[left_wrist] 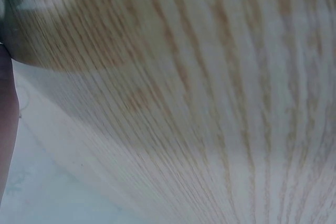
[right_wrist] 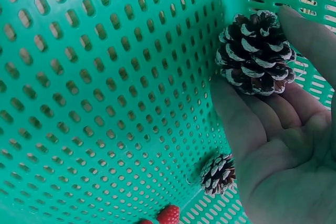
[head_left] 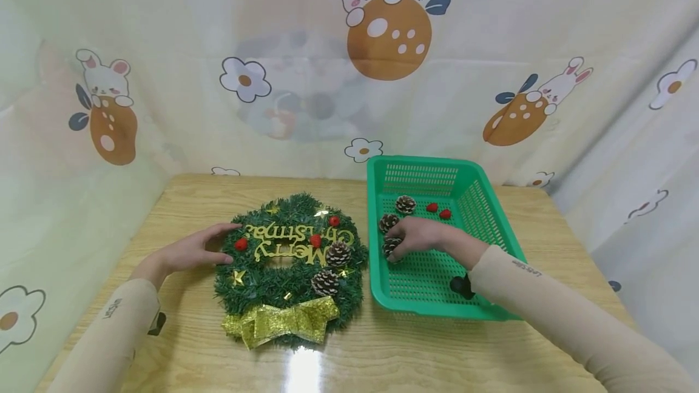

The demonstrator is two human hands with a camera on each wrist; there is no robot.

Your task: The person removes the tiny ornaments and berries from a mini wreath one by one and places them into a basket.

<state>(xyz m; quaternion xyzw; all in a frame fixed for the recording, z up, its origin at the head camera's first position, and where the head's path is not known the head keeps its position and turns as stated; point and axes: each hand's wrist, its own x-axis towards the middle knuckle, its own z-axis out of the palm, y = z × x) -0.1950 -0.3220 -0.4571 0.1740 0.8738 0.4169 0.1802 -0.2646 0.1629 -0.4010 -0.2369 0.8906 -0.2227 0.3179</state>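
Note:
A green Christmas wreath (head_left: 248,293) lies on the wooden table, bearing gold "Merry Christmas" lettering, a gold glitter bow (head_left: 292,322), red berries, gold stars and two pine cones (head_left: 338,254). At its left edge my left hand (head_left: 188,253) rests with thumb and fingers spread against the greenery. Inside the green basket (head_left: 375,272), my right hand (head_left: 423,235) holds a white-tipped pine cone (right_wrist: 255,53) between thumb and fingers, close to the basket's wall. Two more pine cones, one near the hand (head_left: 388,223) and one farther back (head_left: 406,204), lie in the basket.
Two red berries (head_left: 432,207) lie on the basket floor toward the back. The basket stands right of the wreath on the wooden table (head_left: 338,369). A curtain (head_left: 306,108) printed with rabbits and flowers hangs behind and at both sides.

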